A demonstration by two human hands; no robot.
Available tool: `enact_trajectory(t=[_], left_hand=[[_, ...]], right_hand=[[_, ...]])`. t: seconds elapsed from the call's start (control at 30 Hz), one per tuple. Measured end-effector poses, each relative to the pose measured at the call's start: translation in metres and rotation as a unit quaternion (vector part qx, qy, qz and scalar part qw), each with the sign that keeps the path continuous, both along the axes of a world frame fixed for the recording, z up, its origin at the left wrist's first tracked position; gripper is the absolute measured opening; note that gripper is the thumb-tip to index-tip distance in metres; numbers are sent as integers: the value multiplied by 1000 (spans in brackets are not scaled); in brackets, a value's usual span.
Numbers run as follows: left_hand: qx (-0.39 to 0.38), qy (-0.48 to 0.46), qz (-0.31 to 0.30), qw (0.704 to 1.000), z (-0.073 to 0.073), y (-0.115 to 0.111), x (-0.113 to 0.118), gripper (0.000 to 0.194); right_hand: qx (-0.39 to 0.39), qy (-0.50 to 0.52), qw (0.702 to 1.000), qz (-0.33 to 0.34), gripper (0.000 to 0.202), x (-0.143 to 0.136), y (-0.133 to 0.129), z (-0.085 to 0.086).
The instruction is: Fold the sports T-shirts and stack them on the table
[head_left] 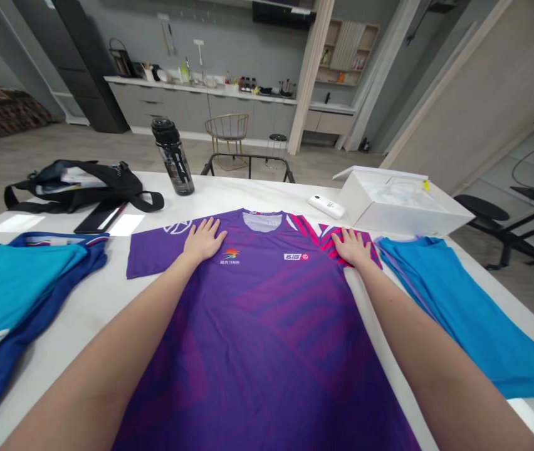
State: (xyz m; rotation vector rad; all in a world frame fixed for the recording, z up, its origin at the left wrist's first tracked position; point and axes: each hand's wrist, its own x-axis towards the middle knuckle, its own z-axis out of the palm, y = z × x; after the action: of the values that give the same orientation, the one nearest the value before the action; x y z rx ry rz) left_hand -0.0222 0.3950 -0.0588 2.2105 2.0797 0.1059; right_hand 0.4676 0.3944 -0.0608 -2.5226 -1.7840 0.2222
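Observation:
A purple T-shirt (267, 313) lies spread out on the white table (79, 307), its collar toward the far edge and its lower part running out of view toward me. My left hand (204, 240) rests flat on the shirt's left shoulder, fingers stretched out. On the red-striped right sleeve lies my right hand (351, 246), palm down with fingers apart. Neither hand grips the cloth. Left of the shirt are a light-blue garment (22, 275) and a dark-blue one (55, 294) beneath it. Another blue garment (459, 300) lies to the right.
Along the table's far side stand a black bag (88, 181), a dark bottle (173, 160) and an opened white box (398, 200). A small white device (326, 206) lies beside the box. A phone-like black object (100, 217) is near the bag. Beyond is a chair (228, 128).

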Motion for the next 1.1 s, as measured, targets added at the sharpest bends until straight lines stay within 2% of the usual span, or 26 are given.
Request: enact_trajectory(t=[0.33,0.47,0.53,0.6,0.67,0.73,0.83,0.9,1.1], left_hand=[[11,-7,7,1000,-2,-1,0,76],[10,-11,14,1000,1,-2,3,76],[23,-6,2,1000,5,-2,10,75],[46,-1,-20,999,11,0,21,73],[59,2,-37,998,15,5,34,71],[43,2,-37,998,16,12,45,71],[0,-8,-20,1000,12,25,56,73],[-10,-19,-12,1000,7,32,57,75],[-3,-28,-24,999,1,48,53,77]], right_hand=[[22,13,998,-58,89,11,-6,3],[36,0,998,-52,87,10,-6,8],[72,-17,997,-13,84,-2,-4,13],[110,-22,991,74,80,-26,0,19],[104,9,978,181,79,-58,6,23],[81,45,970,225,78,-92,12,24],[39,55,975,211,77,-130,22,20],[24,42,981,190,79,-141,27,15],[34,24,983,178,84,-137,38,5]])
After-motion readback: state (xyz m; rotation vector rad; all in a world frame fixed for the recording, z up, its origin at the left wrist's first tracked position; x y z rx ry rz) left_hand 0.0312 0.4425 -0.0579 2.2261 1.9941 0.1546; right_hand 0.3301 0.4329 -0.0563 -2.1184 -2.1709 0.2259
